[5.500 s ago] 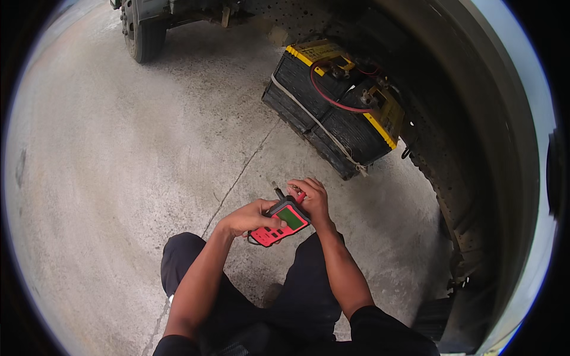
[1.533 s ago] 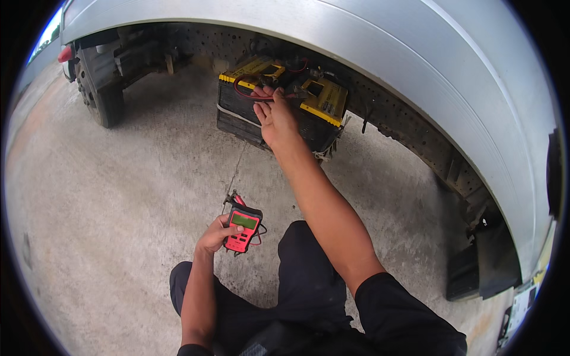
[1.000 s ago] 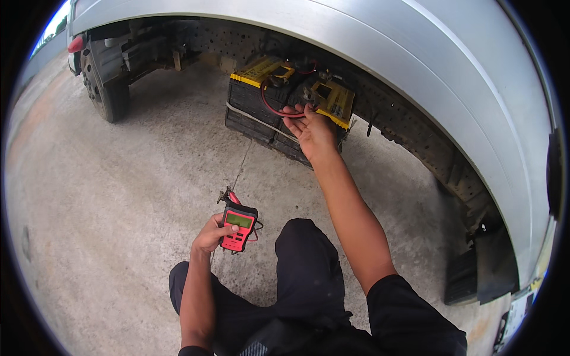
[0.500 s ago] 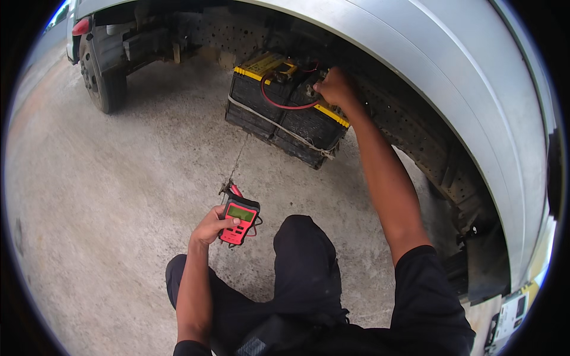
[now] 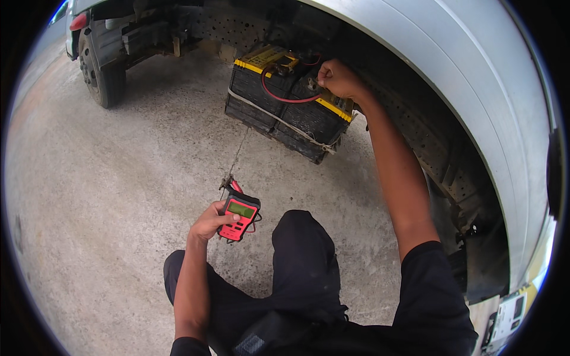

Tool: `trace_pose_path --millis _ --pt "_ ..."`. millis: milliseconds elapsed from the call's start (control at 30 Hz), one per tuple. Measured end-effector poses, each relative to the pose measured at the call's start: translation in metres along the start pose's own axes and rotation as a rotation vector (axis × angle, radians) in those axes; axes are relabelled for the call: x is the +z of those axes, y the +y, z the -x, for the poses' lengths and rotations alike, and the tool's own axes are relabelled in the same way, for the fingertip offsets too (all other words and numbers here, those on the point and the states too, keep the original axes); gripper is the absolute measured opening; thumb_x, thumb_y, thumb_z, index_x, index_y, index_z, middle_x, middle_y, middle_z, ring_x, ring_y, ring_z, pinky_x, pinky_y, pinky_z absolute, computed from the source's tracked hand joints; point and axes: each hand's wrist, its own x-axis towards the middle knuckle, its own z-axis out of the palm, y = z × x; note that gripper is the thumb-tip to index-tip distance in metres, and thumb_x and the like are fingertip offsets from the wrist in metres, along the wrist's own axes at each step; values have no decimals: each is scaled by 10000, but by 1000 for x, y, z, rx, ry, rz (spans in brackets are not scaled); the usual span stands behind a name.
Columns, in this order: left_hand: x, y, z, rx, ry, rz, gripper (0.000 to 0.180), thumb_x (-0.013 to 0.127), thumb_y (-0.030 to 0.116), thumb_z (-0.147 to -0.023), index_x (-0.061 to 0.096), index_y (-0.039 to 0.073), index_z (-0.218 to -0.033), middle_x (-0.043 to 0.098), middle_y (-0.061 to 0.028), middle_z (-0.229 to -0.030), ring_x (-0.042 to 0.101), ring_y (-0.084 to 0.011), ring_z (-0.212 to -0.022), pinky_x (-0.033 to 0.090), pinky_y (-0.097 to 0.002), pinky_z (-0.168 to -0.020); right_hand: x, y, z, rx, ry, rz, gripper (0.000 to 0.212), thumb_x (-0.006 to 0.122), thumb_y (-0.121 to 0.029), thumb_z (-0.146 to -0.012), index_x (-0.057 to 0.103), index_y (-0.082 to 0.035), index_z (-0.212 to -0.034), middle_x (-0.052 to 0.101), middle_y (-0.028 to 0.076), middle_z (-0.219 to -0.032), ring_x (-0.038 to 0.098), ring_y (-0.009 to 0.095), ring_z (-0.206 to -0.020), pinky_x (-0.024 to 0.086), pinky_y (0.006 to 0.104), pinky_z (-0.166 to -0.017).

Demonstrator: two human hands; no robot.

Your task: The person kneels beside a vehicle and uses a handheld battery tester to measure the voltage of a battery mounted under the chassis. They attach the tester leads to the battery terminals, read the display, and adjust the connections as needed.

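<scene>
My left hand [image 5: 209, 222] is wrapped round a red and black handheld battery tester [image 5: 232, 228] with a greenish screen, its thumb resting by the buttons. A red-handled clamp [image 5: 236, 186] hangs past the tester's far end, and thin leads loop beside it. Farther off, my right hand [image 5: 339, 79] is closed in a pinch over the right-hand black battery [image 5: 309, 123], close to its metal terminal [image 5: 312, 83]. What the fingertips hold, if anything, I cannot make out. A second black battery [image 5: 250, 89] with a yellow top sits alongside. A red cable [image 5: 279, 97] curves across both.
A pale rope [image 5: 279, 126] is tied round the batteries. Above them run the dark truck frame [image 5: 228, 26] and a silver body panel [image 5: 439, 65]. A wheel [image 5: 98, 71] stands at far left. My knees [image 5: 303, 237] are over the concrete floor [image 5: 119, 178].
My right hand has shifted slightly right and toward me from the terminal, its fingers now showing more plainly. The left hand still holds the tester in nearly the same place.
</scene>
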Motion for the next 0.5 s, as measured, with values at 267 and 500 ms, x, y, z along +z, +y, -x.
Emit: trace_pose_path --millis 267,500 --pt "1 1 1 18 -13 18 358 856 125 -898 748 33 -1227 800 -44 -1078 740 -113 -934 585 -295 -893 -17 -14 6 18 -80 -16 241 840 -224 -942 740 -20 -861 740 71 -792 678 155 -716 539 354 -706" --pt "6 5 0 -4 -30 15 363 860 119 -896 747 34 -1231 800 -49 -1105 745 -115 -960 588 -300 -922 -1 -25 6 31 145 132 300 851 -236 -929 722 -7 -787 705 121 -720 655 171 -682 515 373 -672"
